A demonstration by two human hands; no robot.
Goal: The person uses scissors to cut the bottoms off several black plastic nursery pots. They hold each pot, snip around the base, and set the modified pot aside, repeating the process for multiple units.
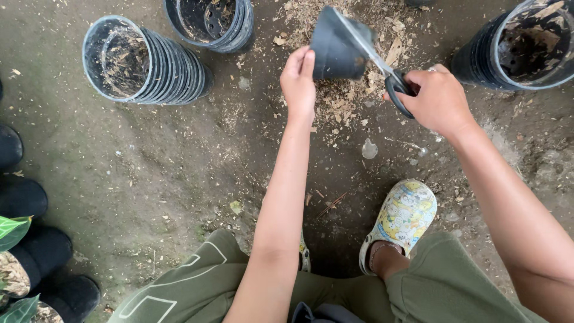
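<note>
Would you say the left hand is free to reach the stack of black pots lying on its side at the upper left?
Probably not yet: the left hand is gripping a black pot, though the bare ground toward the stack of pots looks unobstructed.

the left hand (pixel 299 78) holds a pot (pixel 336 48) by its side, up off the ground. the right hand (pixel 439 98) is just right of the pot, with scissors (pixel 391 81) in it. the scissor blades reach up to the pot's rim, maybe touching it. under both hands lies a heap of chips (pixel 353 98). far left of the left hand lies a tipped stack of pots (pixel 149 63), with another stack (pixel 212 21) behind it. right of the right hand lies one more stack (pixel 520 45). a shoe (pixel 402 216) sits below the right hand, nearer the person.
</note>
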